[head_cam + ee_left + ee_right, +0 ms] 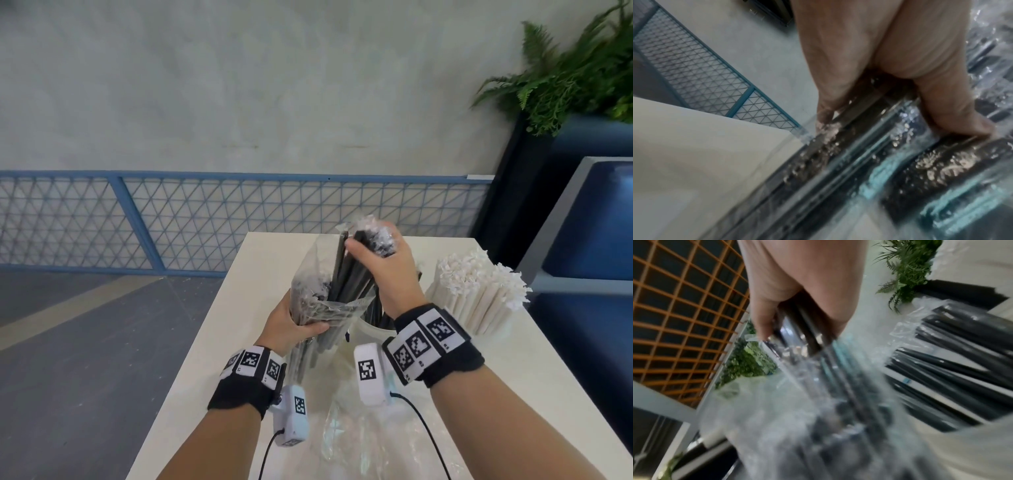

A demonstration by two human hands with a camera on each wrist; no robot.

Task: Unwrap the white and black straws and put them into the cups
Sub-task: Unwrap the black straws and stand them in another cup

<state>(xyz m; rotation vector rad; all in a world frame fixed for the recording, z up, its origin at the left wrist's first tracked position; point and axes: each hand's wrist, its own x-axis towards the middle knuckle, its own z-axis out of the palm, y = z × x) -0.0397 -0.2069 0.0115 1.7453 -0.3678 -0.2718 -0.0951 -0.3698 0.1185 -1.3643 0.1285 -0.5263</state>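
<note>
Two hands in view, both mine. Left hand point(294, 327) grips the lower part of one clear plastic bag point(317, 274) of black straws point(346, 274), fingers point(826, 100) and thumb curled round it, crinkly film glinting in the left wrist view. Right hand point(380, 263) is closed round the top ends of a handful of black straws plus some bunched film, fingers point(764, 321) wrapped tight; straw count inside the fist can't be made out, too many and blurred. The bag is held upright above the table point(219, 394), tilted slightly, mouth up, straws sticking out of it. One cup point(373, 330) visible: white, round rim, just below my right wrist, with black straws standing in it; whether the ones I hold reach into it I can't tell. One bundle of white straws point(479, 294) stands upright to the right of the cup, paper-wrapped with frayed tops; what it stands in is hidden. One loose sheet of clear wrap point(370, 442) lies crumpled flat on the table near me. Straws are thin, straight, glossy tubes. Table is plain matte off-white. One fern point(565, 75) in a dark planter sits far right.
</note>
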